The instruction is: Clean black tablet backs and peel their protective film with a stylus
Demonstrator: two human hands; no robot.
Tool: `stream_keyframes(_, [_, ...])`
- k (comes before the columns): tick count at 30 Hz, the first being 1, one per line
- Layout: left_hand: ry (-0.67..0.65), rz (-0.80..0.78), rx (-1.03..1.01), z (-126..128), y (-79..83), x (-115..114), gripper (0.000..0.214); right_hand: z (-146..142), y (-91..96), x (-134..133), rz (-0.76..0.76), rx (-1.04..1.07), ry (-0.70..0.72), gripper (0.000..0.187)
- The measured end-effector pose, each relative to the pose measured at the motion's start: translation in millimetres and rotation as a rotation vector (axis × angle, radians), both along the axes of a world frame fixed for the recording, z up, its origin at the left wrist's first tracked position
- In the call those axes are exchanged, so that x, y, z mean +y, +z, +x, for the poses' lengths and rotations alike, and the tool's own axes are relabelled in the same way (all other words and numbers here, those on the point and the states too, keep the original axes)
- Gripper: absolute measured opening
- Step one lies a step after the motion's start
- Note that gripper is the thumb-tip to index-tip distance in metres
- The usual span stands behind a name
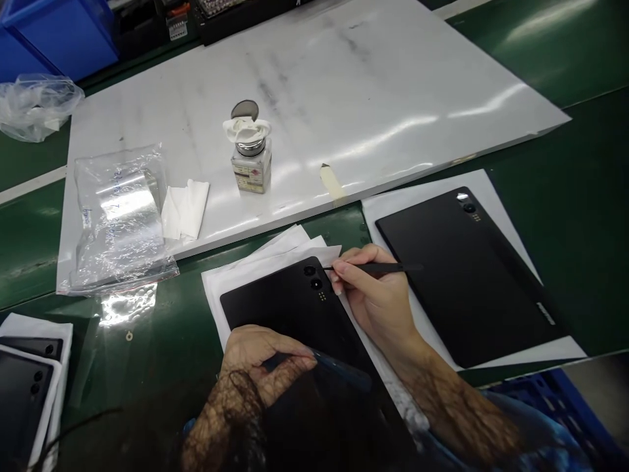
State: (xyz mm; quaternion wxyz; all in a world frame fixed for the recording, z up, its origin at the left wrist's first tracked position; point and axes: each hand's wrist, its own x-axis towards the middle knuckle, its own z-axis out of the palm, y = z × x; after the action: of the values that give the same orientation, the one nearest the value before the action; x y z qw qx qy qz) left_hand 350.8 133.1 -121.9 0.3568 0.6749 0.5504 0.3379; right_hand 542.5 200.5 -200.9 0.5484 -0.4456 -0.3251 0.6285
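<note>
A black tablet (pixel 275 295) lies back up in front of me on white sheets (pixel 216 292), its two camera lenses near the top right corner. Pinched in my right hand (pixel 381 298) are slim black tweezers (pixel 383 267), their tips by the tablet's edge beside the lenses. My left hand (pixel 260 360) is over the tablet, thumb and finger closed on a thin, dark see-through strip (pixel 344 372) that points right. What the strip is made of, I cannot make out. Hair hides part of the left wrist and the tablet's lower end.
Another black tablet (pixel 462 282) lies on white paper to the right, and more tablets (pixel 22 393) are stacked at lower left. On the grey board (pixel 393 85) stand a glass bottle (pixel 251 170), a clear plastic bag (pixel 122 223) and a folded white cloth (pixel 187 210). A blue bin (pixel 63 39) is behind.
</note>
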Motion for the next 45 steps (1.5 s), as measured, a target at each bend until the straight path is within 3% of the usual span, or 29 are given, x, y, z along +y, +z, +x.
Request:
stream_keyframes(12, [0.025,-0.023,-0.061,1,1.1,-1,0.006,-6,3.2,4,-0.062,0.096,-0.045,0.045])
stream_keyframes(29, [0.004,-0.004,-0.034,0,0.2,-1,0.005,-6,1.5,6,-0.025,0.092,-0.010,0.046])
stream_keyframes(34, [-0.002,-0.015,-0.020,-1,-0.2,-2,0.002,11,14.7,-2,0.134,0.077,-0.026,0.030])
stream_keyframes(38, [-0.032,-0.032,-0.069,-3,-0.7,-1,0.002,31,35.1,-26,0.314,-0.041,0.243,0.014])
stream_keyframes(41, [-0.039,-0.030,-0.076,-3,-1.4,0,0.003,38,44.6,-41,0.416,-0.154,0.359,0.018])
stream_keyframes(45, [-0.018,-0.046,-0.093,-2,-2.0,-1,0.003,40,47.1,-48,0.484,-0.255,0.356,0.022])
